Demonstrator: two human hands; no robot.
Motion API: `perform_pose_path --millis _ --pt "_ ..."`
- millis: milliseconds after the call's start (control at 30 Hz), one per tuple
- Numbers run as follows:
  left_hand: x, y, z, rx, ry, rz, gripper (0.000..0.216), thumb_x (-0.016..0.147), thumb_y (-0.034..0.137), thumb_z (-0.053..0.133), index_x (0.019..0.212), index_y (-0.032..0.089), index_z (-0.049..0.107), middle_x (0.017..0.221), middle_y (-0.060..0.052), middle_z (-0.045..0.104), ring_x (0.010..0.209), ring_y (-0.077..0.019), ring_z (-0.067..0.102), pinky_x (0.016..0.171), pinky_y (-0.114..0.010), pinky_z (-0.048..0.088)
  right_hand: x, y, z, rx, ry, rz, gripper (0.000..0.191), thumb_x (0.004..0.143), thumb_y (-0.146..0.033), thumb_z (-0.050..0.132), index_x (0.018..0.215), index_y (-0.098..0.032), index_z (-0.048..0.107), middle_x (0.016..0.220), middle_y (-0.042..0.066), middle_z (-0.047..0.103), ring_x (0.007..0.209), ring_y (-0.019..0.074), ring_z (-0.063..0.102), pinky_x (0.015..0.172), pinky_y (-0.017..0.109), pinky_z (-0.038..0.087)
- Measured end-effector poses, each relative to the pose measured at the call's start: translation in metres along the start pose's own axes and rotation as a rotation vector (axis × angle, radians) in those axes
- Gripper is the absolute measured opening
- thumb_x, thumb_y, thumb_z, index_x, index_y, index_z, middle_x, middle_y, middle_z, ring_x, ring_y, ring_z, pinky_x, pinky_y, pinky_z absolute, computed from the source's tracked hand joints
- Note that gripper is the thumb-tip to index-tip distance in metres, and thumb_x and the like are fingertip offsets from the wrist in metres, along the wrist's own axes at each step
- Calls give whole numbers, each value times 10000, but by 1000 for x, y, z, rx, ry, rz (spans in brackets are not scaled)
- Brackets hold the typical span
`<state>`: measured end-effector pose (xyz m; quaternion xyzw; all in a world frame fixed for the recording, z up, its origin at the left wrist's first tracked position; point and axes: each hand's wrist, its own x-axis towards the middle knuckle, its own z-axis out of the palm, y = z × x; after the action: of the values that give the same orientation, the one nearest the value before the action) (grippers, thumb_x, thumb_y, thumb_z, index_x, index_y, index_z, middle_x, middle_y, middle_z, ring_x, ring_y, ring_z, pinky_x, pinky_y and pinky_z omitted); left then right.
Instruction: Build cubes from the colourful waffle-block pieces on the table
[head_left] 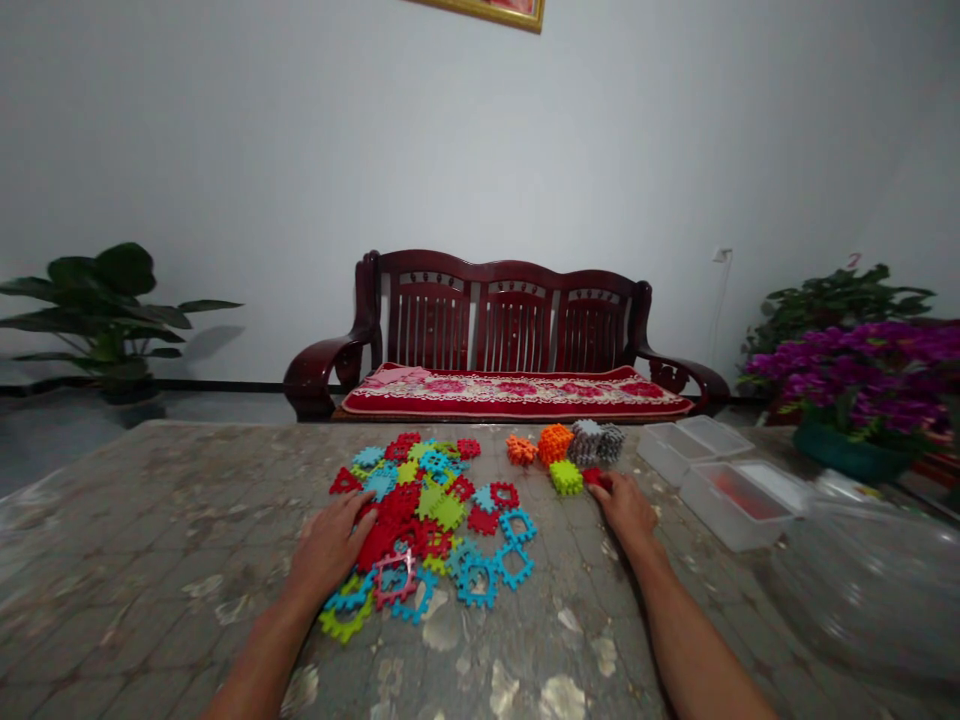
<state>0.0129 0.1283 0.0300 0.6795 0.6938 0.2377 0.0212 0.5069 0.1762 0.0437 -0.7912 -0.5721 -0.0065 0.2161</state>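
Observation:
My left hand (330,545) lies at the left edge of a loose pile of notched plastic building pieces, its fingers stretched out and touching red pieces (394,522). Green pieces (442,506) and blue ring-shaped pieces (478,582) lie in the same pile. On the right, my right hand (628,508) has its fingers closed on a small red notched piece (592,476), partly hidden by the fingertips. Just left of it sits a stack of lime green pieces (565,478).
Behind the green stack stand orange pieces (555,444) and grey stacks (587,442). Clear plastic boxes (739,505) and a large clear container (870,580) occupy the right side, near a purple flower pot (847,450). A wooden bench (517,320) is beyond the table (187,540).

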Motion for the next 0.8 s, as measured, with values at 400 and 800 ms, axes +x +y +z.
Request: perform_pose_path --millis 400,800 --pt "-1 2 1 1 2 -9 505 995 407 348 1341 200 651 1427 -126 657 1344 -271 577 1166 -489 388 -2 2 5 -13 36 -26 428 938 -522 547 1199 -230 721 1170 129 665 1003 291 668 814 395 516" --pt "-2 5 0 -9 0 -16 478 992 387 384 1341 203 654 1410 -128 667 1326 -269 588 1155 -488 395 -15 -12 -8 220 255 -200 332 926 -302 480 1126 -214 730 1167 106 701 1069 248 653 906 361 509"
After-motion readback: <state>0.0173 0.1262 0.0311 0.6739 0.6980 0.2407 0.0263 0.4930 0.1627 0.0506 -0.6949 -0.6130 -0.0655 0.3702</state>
